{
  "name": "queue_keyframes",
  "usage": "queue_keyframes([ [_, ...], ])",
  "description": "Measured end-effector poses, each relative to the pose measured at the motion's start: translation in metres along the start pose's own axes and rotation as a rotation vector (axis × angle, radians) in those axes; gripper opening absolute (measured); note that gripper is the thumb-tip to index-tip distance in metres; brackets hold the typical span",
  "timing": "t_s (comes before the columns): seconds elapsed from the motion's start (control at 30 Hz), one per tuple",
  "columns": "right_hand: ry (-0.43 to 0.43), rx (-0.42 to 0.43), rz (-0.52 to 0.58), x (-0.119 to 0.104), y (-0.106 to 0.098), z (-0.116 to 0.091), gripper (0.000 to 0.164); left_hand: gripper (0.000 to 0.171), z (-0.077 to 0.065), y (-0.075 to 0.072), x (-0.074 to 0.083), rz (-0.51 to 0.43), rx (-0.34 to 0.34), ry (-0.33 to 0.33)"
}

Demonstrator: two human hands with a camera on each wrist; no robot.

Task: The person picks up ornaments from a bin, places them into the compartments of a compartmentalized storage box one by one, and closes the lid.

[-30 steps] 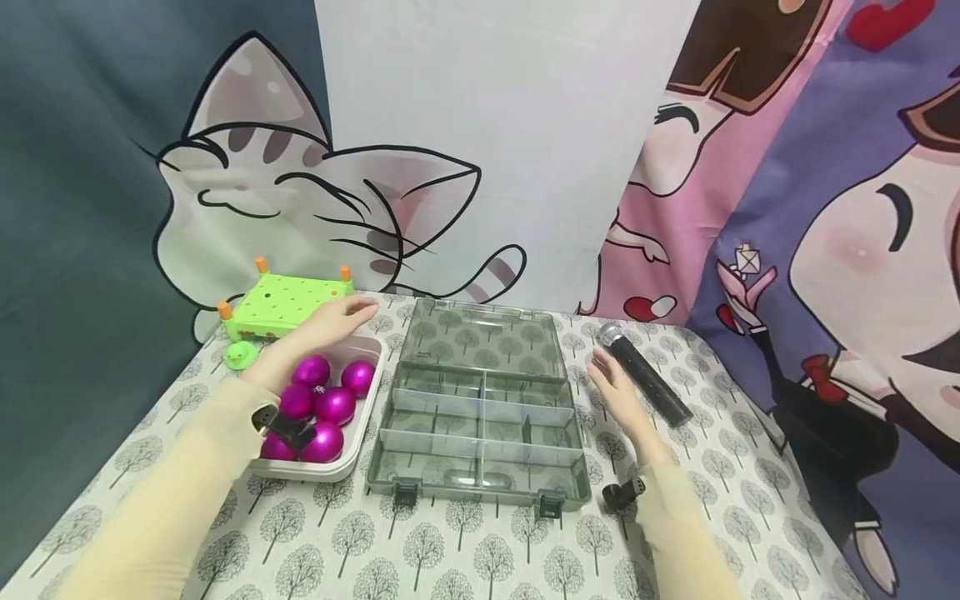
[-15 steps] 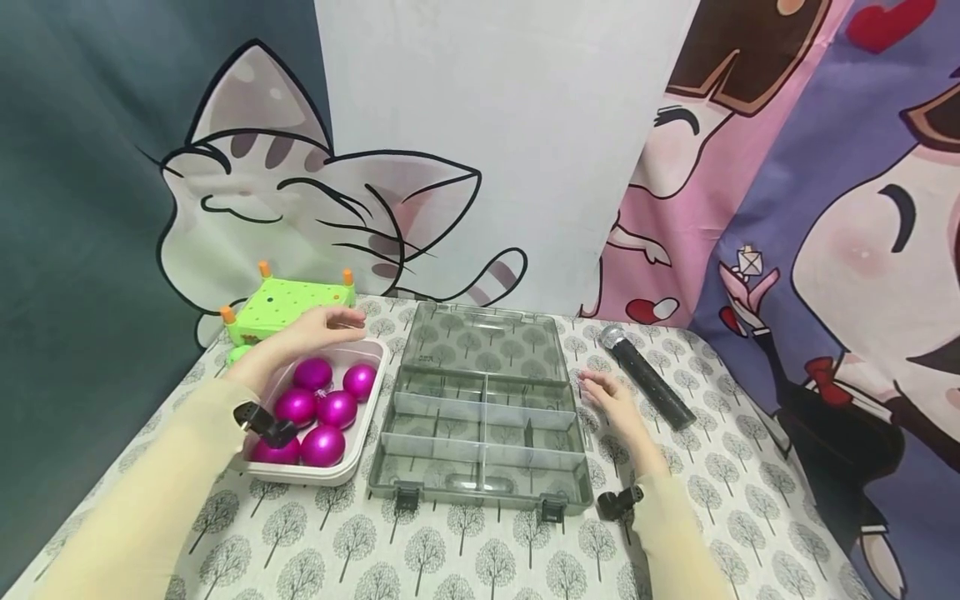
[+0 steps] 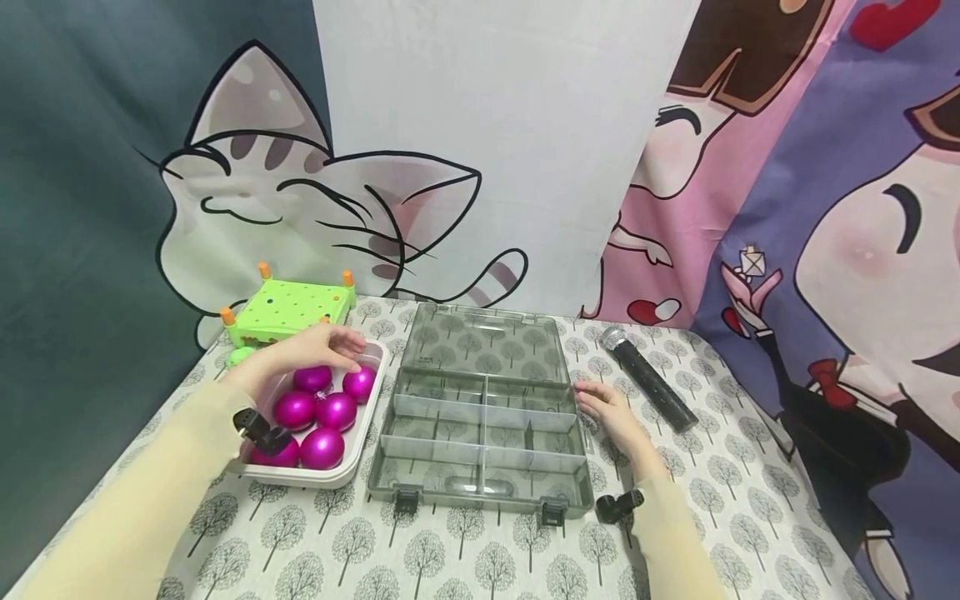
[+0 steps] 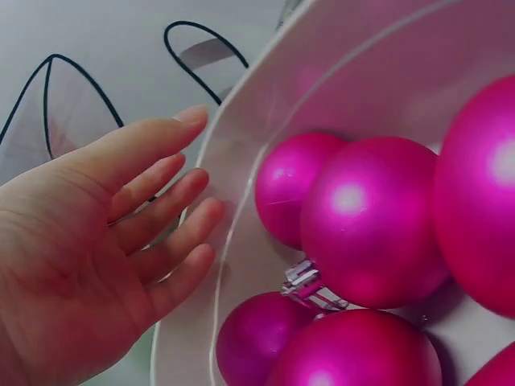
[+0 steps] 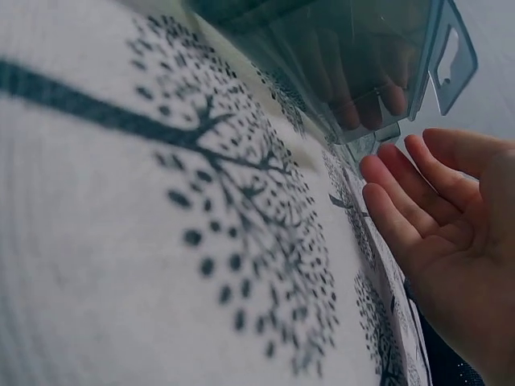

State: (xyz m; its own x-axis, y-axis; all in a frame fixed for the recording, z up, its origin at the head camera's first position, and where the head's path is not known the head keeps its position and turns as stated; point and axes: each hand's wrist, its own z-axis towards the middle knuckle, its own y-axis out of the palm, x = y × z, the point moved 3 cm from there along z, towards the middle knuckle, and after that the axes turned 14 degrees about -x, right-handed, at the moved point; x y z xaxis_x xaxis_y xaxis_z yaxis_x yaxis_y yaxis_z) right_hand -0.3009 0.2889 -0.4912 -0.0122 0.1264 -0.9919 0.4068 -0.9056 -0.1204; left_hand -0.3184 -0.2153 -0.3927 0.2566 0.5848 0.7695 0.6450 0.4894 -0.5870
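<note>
My left hand (image 3: 311, 348) hovers over the far part of a white plastic tub (image 3: 336, 477), fingers relaxed with nothing in them. Several shiny magenta Christmas baubles (image 3: 336, 410) lie in the tub. In the left wrist view that hand (image 4: 105, 249) is beside the rim, and one bauble (image 4: 374, 221) shows a silver cap near it. A grey see-through compartment box (image 3: 480, 454) stands in the middle with its lid (image 3: 483, 342) folded back. My right hand (image 3: 613, 417) is at the box's right edge, fingertips close to its wall; the right wrist view shows this hand (image 5: 451, 217) loosely curled, holding nothing.
A green toy table (image 3: 296, 307) with orange legs lies behind the tub, a small green toy (image 3: 240, 356) next to it. A black microphone (image 3: 648, 379) lies right of the box. The tree-print cloth (image 3: 427, 558) covers the table up to the curtain behind.
My left hand has come down and nearer over the tub's far baubles. The right hand has moved left and nearer, to the box's right edge.
</note>
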Motion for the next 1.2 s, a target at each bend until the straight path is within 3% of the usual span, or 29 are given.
queue_keyframes([
  [0.27, 0.033, -0.012, 0.048, 0.008, 0.004, -0.002, 0.045, 0.055, 0.003, 0.007, -0.002, 0.063, -0.064, -0.064],
  [0.47, -0.004, -0.004, 0.057, 0.012, 0.005, -0.002, 0.039, 0.060, 0.005, 0.011, -0.006, 0.094, -0.093, -0.087],
  [0.83, 0.034, 0.008, 0.033, 0.016, 0.005, -0.005, 0.048, 0.056, 0.004, 0.013, -0.002, 0.139, -0.086, -0.086],
  [1.2, -0.043, -0.048, 0.000, 0.019, 0.003, -0.003, 0.047, 0.057, 0.006, 0.013, 0.003, 0.184, -0.072, -0.124],
])
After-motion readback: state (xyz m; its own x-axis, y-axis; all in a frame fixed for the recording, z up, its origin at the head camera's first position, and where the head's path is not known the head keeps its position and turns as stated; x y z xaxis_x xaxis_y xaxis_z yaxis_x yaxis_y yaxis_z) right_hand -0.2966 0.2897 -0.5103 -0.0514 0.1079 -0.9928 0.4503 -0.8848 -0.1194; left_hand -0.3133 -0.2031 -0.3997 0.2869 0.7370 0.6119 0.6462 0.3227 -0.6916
